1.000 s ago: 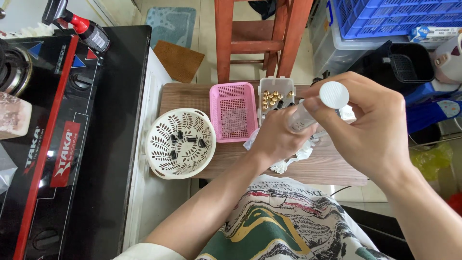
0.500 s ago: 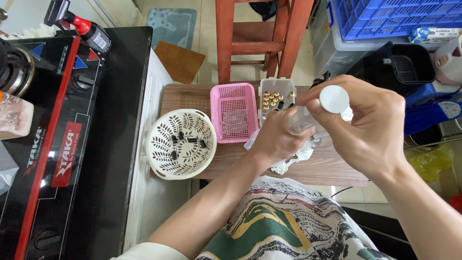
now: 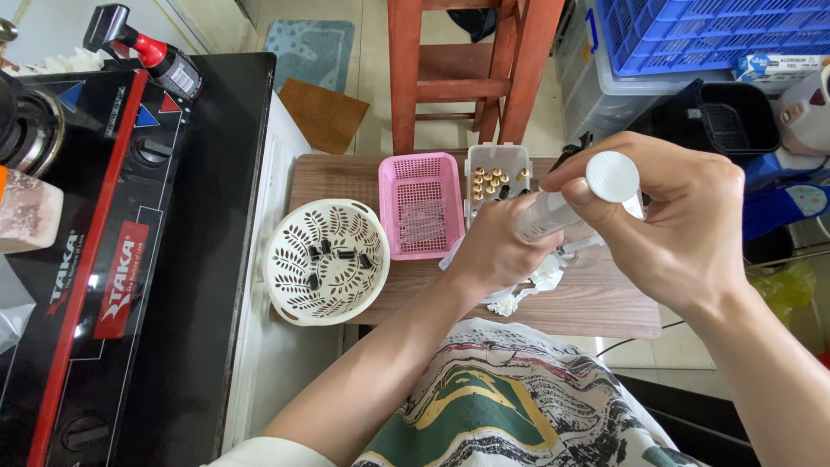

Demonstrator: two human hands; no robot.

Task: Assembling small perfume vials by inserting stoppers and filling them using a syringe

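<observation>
Gripping a clear tube-shaped bottle (image 3: 546, 216) above the wooden table (image 3: 596, 298), the left hand (image 3: 497, 251) is closed around its body while the right hand (image 3: 679, 225) pinches its round white cap (image 3: 612, 175). Just behind sit a small tray of brass pieces (image 3: 495, 177) and a pink basket (image 3: 421, 205); a white round basket (image 3: 326, 259) lies further left.

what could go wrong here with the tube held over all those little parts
1. Both hands, left and right, hold the white-capped tube in the air above the table; a slip could drop it onto the box of brass bits and scatter them.
2. The white basket overhangs the table's left edge, so an elbow bump might tip its small black parts out.
</observation>
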